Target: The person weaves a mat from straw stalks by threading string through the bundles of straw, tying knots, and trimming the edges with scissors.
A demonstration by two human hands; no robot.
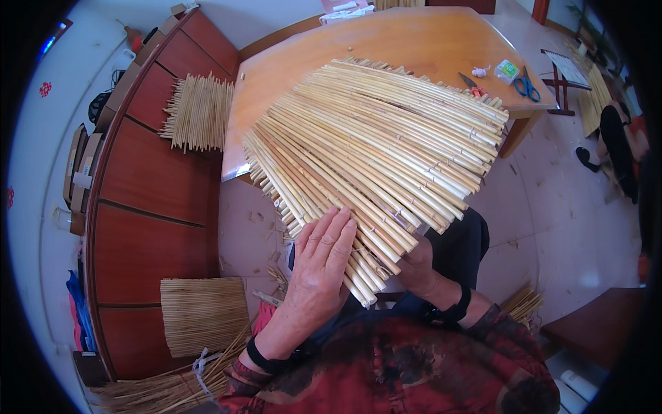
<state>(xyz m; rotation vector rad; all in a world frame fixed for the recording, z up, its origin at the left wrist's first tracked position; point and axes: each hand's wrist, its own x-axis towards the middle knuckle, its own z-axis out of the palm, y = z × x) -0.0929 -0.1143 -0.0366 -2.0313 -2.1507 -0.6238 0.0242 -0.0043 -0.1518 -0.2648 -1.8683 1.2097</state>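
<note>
A wide, fanned mat of pale reed sticks (376, 138) slants from the orange table (427, 31) down over my lap, with several layers of stick ends along its left side. My left hand (324, 252) grips its near left edge, fingers side by side on top, thumb hidden. Below the near right edge is my right hand (414, 269), its fingers mostly hidden by the sticks. Near the table's right corner lie blue scissors (525, 87), red-handled scissors (476, 90), a small pale object (480, 71) and a clear green-labelled box (506, 70).
Red cabinets (152, 165) line the left, with a stick bundle (196, 110) beside the table and a flat mat (203, 314) against them. Loose reeds (172, 386) lie lower left. A folding stand (562, 83), part of a person (614, 145) and a dark red furniture edge (593, 324) are right.
</note>
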